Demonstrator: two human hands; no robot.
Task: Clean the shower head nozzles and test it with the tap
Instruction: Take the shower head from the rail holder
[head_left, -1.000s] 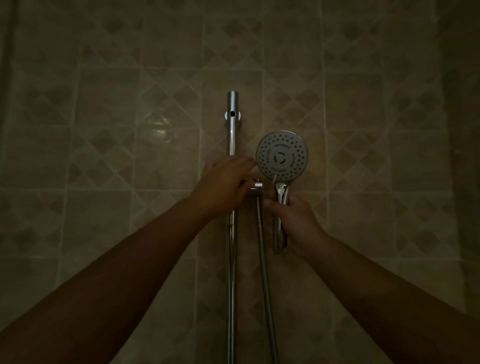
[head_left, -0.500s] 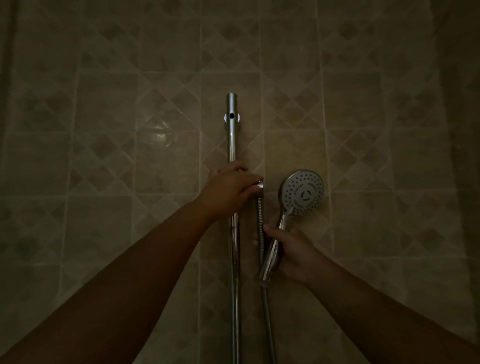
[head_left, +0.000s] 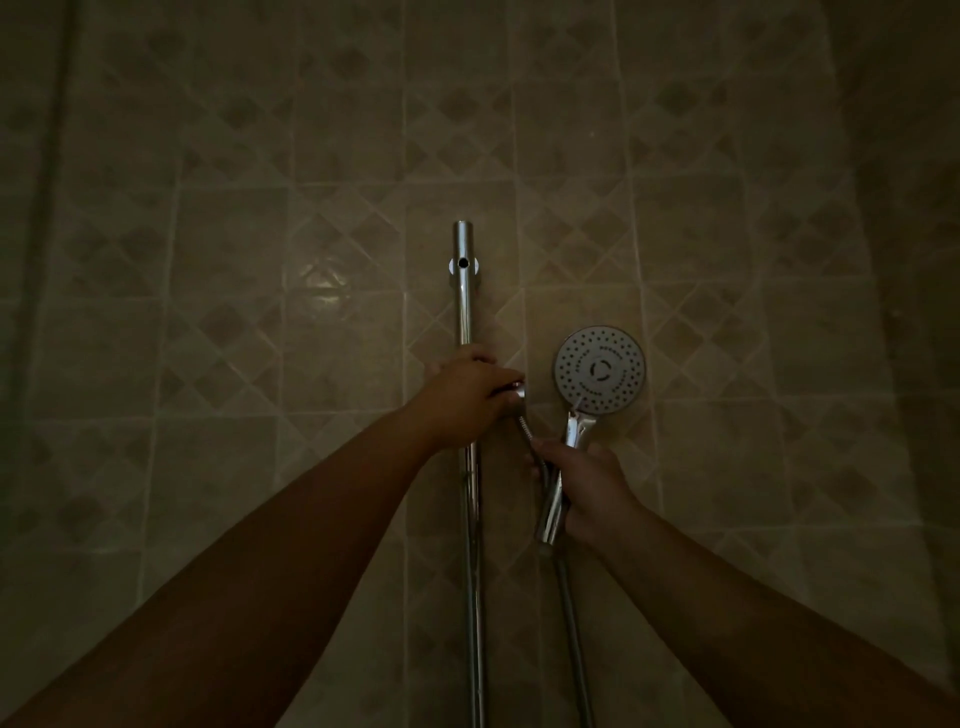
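Since half a second ago, shower head (head_left: 599, 370) raised slightly, clear of the holder (head_left: 519, 391) your left hand (head_left: 464, 397) grips, handle in your right hand (head_left: 587, 493) fingers; next, likely nozzle scrubbing.

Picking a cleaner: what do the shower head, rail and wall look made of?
Shower head: matte grey face with dotted nozzles, probably plastic; its handle looks shiny chrome-plated, base unclear. Slide rail: polished metal tube, mirror highlights. Hose: looks like ribbed metal, dim. Wall: glossy ceramic tile, with glare patch and grout lines.
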